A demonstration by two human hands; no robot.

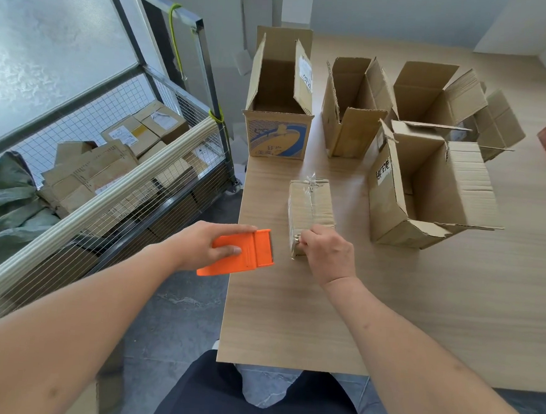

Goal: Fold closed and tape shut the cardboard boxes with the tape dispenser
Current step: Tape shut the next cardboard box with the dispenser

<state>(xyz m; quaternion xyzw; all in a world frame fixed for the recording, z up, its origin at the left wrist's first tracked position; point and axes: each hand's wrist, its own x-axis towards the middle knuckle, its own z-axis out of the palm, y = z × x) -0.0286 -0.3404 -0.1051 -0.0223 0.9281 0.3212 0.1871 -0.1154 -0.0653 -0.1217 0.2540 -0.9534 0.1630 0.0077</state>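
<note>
While left hand (207,246) clasps dispenser (239,253) | right hand (325,252) pinches tape end on small box (310,206) | risk: loose tape wrinkles, seal lifts

Matt orange plastic tape dispenser (239,253) under the left fingers (230,250), creased brown cardboard box (310,206) with glossy clear tape at the right fingertips (305,239), pale matt woodgrain table (419,314).
</note>
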